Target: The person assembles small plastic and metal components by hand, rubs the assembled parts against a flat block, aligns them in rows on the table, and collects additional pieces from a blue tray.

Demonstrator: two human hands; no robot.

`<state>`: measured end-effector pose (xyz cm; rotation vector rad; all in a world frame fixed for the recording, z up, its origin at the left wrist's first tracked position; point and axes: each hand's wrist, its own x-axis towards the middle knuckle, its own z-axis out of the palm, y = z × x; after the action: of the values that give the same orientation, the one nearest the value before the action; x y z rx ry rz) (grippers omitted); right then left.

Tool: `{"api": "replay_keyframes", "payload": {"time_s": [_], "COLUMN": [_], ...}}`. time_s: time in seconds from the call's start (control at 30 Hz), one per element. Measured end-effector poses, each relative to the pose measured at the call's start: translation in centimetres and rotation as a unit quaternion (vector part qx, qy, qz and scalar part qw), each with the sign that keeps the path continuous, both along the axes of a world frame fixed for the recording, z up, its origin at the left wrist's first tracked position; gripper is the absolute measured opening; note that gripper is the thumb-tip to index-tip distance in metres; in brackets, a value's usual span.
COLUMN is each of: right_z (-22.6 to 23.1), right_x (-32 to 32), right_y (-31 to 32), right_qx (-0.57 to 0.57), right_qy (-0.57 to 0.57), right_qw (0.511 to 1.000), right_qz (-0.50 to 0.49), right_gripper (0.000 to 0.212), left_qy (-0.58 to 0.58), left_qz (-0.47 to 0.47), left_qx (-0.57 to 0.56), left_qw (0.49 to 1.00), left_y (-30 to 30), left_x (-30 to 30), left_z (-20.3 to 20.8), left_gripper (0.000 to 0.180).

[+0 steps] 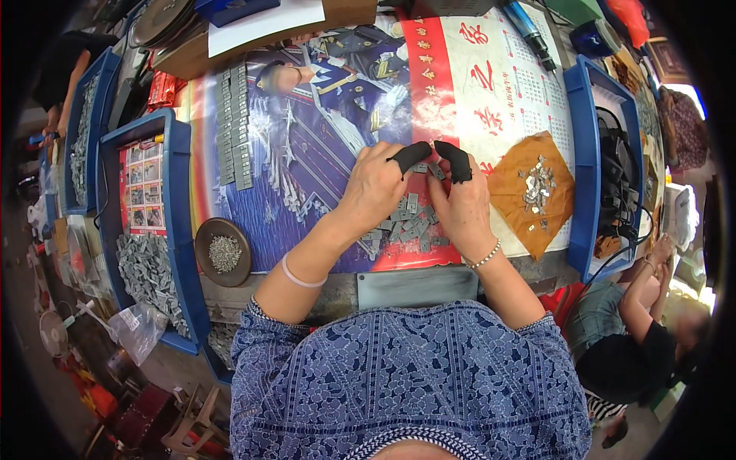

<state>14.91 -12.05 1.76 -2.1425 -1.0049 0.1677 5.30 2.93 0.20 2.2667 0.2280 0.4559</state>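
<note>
Both my hands meet over a poster-covered table, index fingers in black finger covers and their tips nearly touching. My right hand (pixel 465 208) is closed, pinching a small grey rectangular part (pixel 436 171) between thumb and index finger. My left hand (pixel 376 184) is closed beside it with its index finger bent over the same spot; what its fingertips grip is too small to tell. Below and between the hands lies a loose heap of grey rectangular parts (pixel 414 224). To the right, small shiny metal pieces (pixel 539 188) lie on a brown sheet (pixel 510 180).
Grey parts stand in neat columns (pixel 234 126) at the left. A round dish (pixel 202 249) of tiny metal pieces sits near a blue bin (pixel 184 230) holding grey parts. Another blue bin (pixel 583 169) with black cables borders the right. A person (pixel 629 330) sits beyond it.
</note>
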Motion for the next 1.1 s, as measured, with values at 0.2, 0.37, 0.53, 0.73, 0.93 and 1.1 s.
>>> {"api": "replay_keyframes", "payload": {"time_s": [0.2,0.37,0.53,0.73,0.93,1.1], "right_z": [0.1,-0.8,-1.2,-2.0,-0.5,1.3], "right_x": [1.6,2.5,1.6,3.5,2.6,1.7], "right_y": [0.4,0.7,0.4,-1.3,-0.8,0.8], "right_qx": [-0.02,-0.1,-0.03,-0.055,-0.107,0.004], "right_qy": [0.075,-0.03,-0.09,-0.047,-0.012,0.026], "right_qw": [0.997,0.994,0.995,0.995,0.988,0.998], "right_qz": [-0.003,0.033,0.043,0.075,0.109,0.062], "right_gripper": [0.038,0.014,0.015,0.02,0.018,0.017], "left_qy": [-0.021,-0.015,-0.082,-0.102,-0.095,-0.077], "left_qz": [-0.011,0.0,0.028,0.04,0.04,0.011], "left_qx": [-0.012,0.021,0.075,0.048,0.099,0.056], "left_qw": [1.0,1.0,0.993,0.993,0.99,0.995], "left_y": [0.4,1.0,-0.3,-1.6,-0.5,0.6], "left_x": [0.5,-0.1,0.1,1.0,0.9,0.3], "left_z": [-0.6,-1.6,-3.1,-4.7,-3.8,-2.5], "left_gripper": [0.048,0.03,0.006,0.005,0.007,0.026]}}
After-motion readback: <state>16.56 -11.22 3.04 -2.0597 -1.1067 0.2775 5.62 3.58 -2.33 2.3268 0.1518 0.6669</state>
